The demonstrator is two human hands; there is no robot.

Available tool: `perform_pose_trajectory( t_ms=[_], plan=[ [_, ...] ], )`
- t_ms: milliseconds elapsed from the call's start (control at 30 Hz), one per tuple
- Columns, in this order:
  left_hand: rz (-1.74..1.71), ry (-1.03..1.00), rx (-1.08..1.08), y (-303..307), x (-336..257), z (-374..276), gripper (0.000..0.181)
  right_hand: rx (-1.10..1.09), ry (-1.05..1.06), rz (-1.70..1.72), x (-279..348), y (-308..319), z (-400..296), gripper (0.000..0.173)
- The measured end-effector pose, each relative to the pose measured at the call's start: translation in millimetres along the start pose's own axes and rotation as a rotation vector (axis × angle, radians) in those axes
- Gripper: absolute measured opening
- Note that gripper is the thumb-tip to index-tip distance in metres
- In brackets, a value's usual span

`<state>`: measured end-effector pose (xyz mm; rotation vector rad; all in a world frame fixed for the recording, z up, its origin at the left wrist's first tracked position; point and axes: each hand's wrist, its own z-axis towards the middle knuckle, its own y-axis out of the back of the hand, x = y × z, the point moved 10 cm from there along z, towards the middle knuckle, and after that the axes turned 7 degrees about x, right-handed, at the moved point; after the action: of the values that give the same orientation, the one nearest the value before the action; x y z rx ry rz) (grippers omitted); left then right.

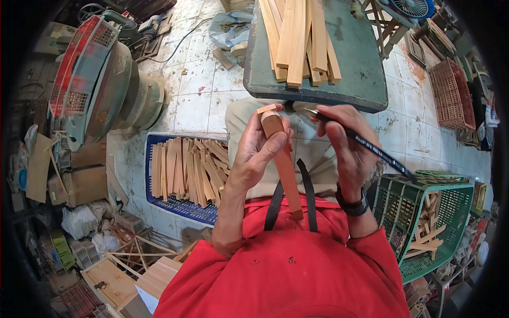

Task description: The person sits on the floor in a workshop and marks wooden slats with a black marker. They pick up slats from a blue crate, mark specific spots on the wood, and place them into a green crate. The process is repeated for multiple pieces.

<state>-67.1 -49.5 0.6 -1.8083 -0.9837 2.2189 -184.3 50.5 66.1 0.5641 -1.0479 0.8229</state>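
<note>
My left hand [258, 155] grips a long wooden strip [290, 181] that points down toward my red shirt. Its upper end shows a pale rounded tip [271, 115], and a small light wooden edge [266, 108] sticks out just beyond it; whether that is a separate piece I cannot tell. My left thumb presses on the strip's face. Between the fingers of my right hand [350, 147] is a slim black pen or pencil [370, 147] bearing writing. Its pointed end aims left toward the strip's rounded tip, apart from it.
Ahead, several pale wooden strips [296, 43] lie on a green-topped table [358, 75]. A blue plastic crate [181, 208] at left is full of wooden strips. On the right, a green crate [431, 254] holds wood pieces. A large fan [87, 79] stands far left.
</note>
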Motion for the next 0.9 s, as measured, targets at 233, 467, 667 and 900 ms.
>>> perform_pose_trajectory(
  t_ms=[233,467,667,900],
  plan=[
    [0.048,0.047,-0.042,-1,2,-1,0.051,0.091,-0.092,0.216,-14,-28,16,0.014],
    [0.111,0.040,-0.073,3,3,-1,0.049,0.173,-0.114,0.224,-21,-38,23,0.014],
    [0.113,0.043,-0.043,0,4,-1,0.046,0.199,-0.104,0.139,-17,-36,23,0.013],
    [0.103,0.049,-0.045,-3,4,1,0.045,0.137,-0.149,0.194,-18,-30,17,0.012]
  ],
)
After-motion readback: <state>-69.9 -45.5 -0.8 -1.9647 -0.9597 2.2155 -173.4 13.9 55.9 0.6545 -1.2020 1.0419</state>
